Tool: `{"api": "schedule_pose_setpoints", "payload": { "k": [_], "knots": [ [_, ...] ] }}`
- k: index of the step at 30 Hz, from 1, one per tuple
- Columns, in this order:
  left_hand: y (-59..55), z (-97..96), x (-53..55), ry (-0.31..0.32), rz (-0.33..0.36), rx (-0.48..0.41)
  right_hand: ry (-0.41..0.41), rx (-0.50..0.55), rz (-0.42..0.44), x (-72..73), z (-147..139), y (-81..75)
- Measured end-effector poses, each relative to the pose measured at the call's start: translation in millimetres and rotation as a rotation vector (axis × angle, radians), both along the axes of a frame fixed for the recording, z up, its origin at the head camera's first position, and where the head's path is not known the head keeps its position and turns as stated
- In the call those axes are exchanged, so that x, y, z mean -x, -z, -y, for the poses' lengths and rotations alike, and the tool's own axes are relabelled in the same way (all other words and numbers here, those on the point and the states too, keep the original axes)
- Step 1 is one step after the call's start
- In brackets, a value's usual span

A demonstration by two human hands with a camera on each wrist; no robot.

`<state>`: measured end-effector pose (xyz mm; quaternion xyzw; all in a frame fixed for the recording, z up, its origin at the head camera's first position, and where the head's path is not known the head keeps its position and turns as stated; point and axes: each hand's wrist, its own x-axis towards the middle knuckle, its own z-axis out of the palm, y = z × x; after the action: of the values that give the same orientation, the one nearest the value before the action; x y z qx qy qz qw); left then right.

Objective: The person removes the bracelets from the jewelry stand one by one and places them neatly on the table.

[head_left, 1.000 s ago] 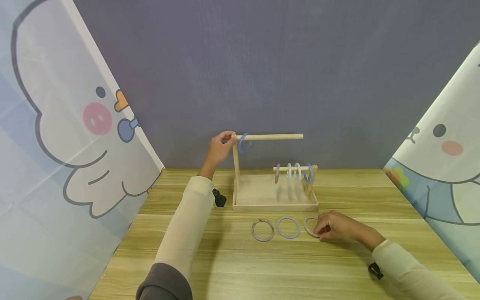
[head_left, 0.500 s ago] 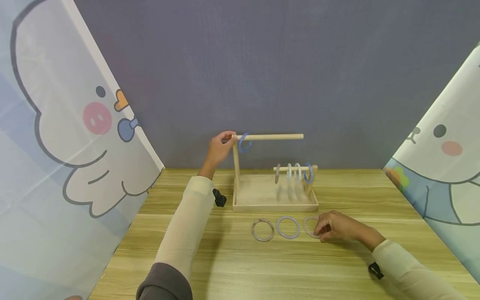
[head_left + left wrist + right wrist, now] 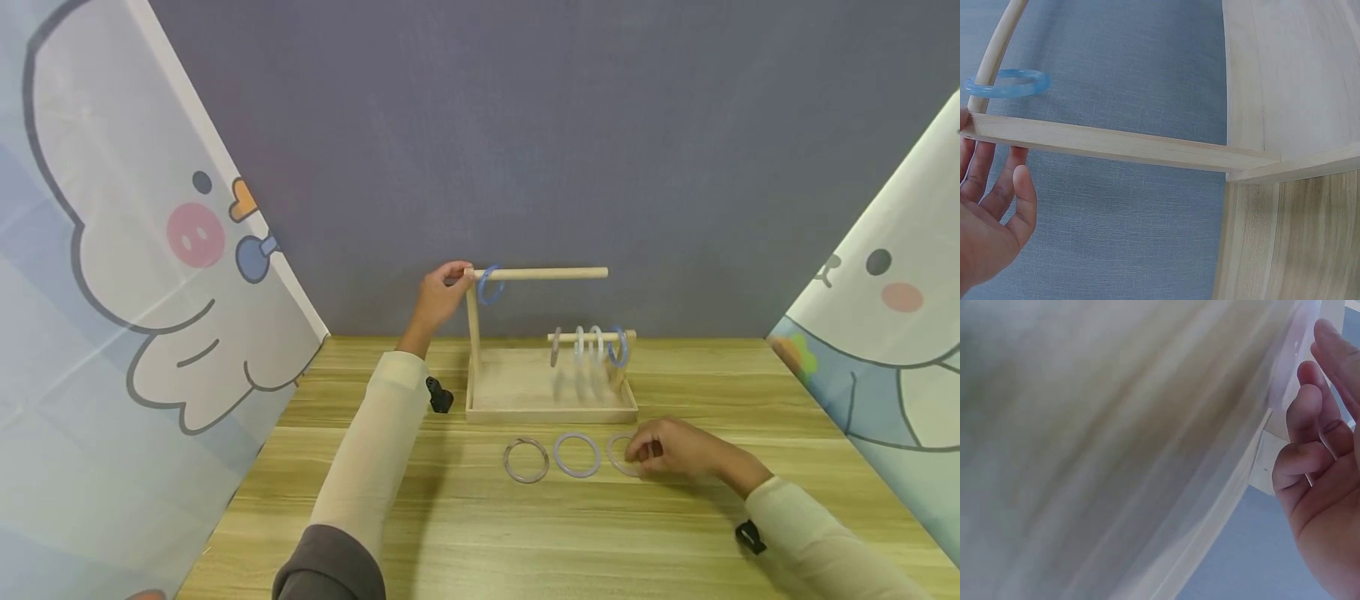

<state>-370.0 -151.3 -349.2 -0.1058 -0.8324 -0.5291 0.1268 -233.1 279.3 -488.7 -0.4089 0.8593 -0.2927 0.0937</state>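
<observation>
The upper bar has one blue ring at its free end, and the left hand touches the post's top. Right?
Not quite: the one blue ring hangs at the other end of the upper bar, beside the post, as the head view shows. The left hand does touch the post's top.

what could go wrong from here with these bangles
The brownish bangle hangs close to the free end of the lower bar, so a jolt might slide it off. The left hand grips the top of the tall post; a careless tug could tip the stand. The right hand is at the rightmost bangle on the table; its grip is unclear, so it might slip into the lilac bangle.
</observation>
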Motion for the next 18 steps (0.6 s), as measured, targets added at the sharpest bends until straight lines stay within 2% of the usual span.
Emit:
{"api": "schedule_pose_setpoints", "payload": {
  "k": [10, 18],
  "knots": [
    [-1.3, 0.5, -0.6, -0.007, -0.002, 0.013, -0.003, 0.053, -0.069, 3.8, 6.4, -8.6],
    [-2.8, 0.2, -2.8, -0.005, 0.011, 0.012, -0.014, 0.061, -0.083, 6.2, 13.6, -22.5]
  ]
}}
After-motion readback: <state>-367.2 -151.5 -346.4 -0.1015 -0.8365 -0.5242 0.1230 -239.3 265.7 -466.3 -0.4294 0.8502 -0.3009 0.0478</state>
